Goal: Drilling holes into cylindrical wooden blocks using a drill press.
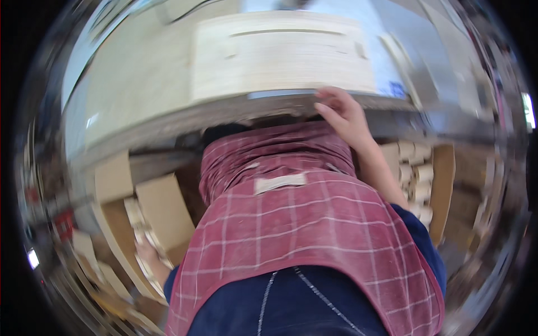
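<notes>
My left hand (148,253) reaches down into an open cardboard box (115,232) at my left side. Pale wooden pieces (147,235) lie in that box against the hand; its fingers are smeared and partly hidden, so a hold on a piece does not show. In front of me my right hand (344,115) hovers by the table's near edge with nothing in it, fingers loosely bent and the thumb apart. Just beyond, a pale wooden board (283,59) with a long dark slot lies on the table, close to the right fingertips.
To my right stands another cardboard box (444,185) with several short, rounded wooden pieces (421,182) stacked inside. The worktable (134,73) spans the front, with a narrow strip (400,70) right of the board. Flattened cardboard (95,263) lies at the lower left.
</notes>
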Available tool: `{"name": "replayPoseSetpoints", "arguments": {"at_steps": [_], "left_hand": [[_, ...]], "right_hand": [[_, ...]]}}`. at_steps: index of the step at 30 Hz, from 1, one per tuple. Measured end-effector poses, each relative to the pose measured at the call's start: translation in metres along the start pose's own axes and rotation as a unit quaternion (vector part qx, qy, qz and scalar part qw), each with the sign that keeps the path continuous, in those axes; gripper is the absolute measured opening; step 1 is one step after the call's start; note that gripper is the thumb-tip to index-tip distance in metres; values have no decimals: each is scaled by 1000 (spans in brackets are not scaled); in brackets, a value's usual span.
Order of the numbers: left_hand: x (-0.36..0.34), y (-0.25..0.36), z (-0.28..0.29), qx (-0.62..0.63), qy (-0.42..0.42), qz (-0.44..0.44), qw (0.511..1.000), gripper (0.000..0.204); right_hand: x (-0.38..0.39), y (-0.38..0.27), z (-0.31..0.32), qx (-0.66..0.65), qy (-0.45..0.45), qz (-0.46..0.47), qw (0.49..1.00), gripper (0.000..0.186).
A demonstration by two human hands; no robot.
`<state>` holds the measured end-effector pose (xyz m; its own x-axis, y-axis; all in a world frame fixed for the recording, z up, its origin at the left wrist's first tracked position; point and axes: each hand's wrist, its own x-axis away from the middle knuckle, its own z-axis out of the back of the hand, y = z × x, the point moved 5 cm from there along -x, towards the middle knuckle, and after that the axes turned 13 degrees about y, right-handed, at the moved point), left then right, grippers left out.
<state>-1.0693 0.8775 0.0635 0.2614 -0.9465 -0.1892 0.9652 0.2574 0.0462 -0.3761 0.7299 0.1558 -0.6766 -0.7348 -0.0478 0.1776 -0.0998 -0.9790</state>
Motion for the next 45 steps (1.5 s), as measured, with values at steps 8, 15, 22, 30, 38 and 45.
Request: {"name": "replayPoseSetpoints", "arguments": {"at_steps": [8, 15, 22, 30, 38, 45], "left_hand": [[-76, 196, -25, 105, -43, -256, 960, 63], [-103, 248, -25, 94, 2, -320, 943, 61], [-117, 236, 0, 88, 96, -277, 952, 60], [-117, 219, 25, 80, 211, -209, 952, 58], [-135, 266, 39, 94, 300, -202, 928, 56], [-130, 292, 55, 101, 369, -182, 906, 54]], "right_hand": [[32, 47, 85, 41, 112, -16, 993, 21], [156, 97, 279, 239, 583, 33, 776, 7], [224, 168, 364, 355, 663, -139, 645, 13], [143, 202, 331, 399, 504, -326, 694, 33], [219, 187, 370, 399, 663, -442, 455, 57], [317, 144, 341, 402, 645, -538, 364, 67]]}}
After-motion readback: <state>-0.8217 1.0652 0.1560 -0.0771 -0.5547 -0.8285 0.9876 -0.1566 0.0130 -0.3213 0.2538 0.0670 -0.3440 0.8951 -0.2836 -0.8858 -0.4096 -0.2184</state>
